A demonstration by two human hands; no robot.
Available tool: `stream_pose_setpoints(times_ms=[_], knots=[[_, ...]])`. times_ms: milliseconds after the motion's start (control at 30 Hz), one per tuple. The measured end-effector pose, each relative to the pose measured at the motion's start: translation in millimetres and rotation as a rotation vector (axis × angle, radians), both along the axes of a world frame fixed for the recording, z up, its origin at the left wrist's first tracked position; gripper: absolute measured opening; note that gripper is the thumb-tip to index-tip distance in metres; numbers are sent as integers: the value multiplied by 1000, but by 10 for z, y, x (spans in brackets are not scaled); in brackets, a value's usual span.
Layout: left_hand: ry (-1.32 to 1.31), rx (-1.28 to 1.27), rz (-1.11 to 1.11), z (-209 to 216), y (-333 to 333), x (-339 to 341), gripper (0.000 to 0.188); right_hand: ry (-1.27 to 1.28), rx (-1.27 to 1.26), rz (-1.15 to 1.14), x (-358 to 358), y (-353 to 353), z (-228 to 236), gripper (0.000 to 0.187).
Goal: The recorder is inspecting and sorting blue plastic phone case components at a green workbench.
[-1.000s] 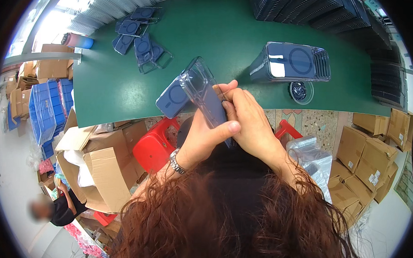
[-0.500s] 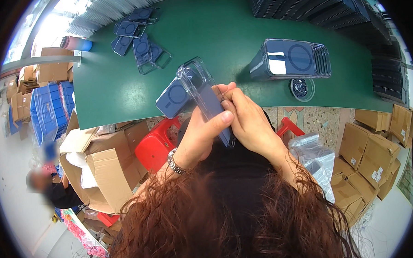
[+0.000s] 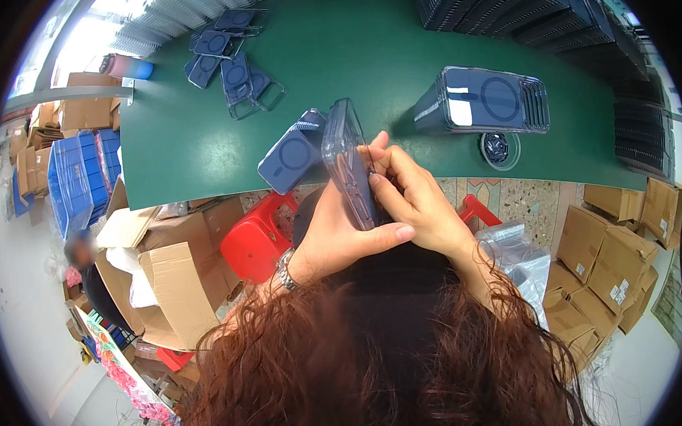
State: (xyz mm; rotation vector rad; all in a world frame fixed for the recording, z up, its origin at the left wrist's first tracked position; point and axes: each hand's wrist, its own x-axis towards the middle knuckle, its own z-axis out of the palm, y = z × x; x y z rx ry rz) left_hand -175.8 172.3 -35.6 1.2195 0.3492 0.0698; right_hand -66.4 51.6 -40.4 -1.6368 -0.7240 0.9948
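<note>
My left hand (image 3: pixel 334 234) grips a clear-edged blue phone case (image 3: pixel 348 164), tilted on its side over the table's front edge. Close against the case's right side is my right hand (image 3: pixel 416 199), its thumb and forefinger pinched together. A small dark bit shows at those fingertips, too small to name. Just left of the held case, a blue phone case with a ring mark (image 3: pixel 288 159) lies at the table edge. To the right stand a long row of nested phone cases (image 3: pixel 479 105) and a clear round tub (image 3: pixel 515 154) with dark small pieces inside.
Several loose phone cases (image 3: pixel 237 75) lie on the green table (image 3: pixel 348 53) at the far left. Stacked dark cases (image 3: pixel 502 14) line the back right. Below the table are a red stool (image 3: pixel 256 240), an open carton (image 3: pixel 182 282) and cardboard boxes (image 3: pixel 609 255).
The held case has turned more onto its edge, and its top has shifted right. My left thumb has come off its face and stretches right. My right fingers stay pinched at its side.
</note>
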Motion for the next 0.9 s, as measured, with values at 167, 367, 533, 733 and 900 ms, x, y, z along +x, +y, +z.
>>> stream_pose_setpoints(times_ms=[167, 367, 533, 733, 900], knots=[[15, 18, -5, -17, -12, 31, 93, -101, -36, -20, -35, 18, 53, 26], [-36, -61, 53, -47, -29, 61, 93, -234, 19, -101, -76, 55, 53, 23], [-27, -41, 120, -74, -89, 75, 95, -170, 0, -124, -60, 84, -26, 21], [-4, -5, 102, -126, -51, 103, 96, -33, 47, -112, 9, 73, -151, 19], [-6, 40, 108, -231, -44, 107, 92, -43, 1, -128, -50, 93, -191, 18]])
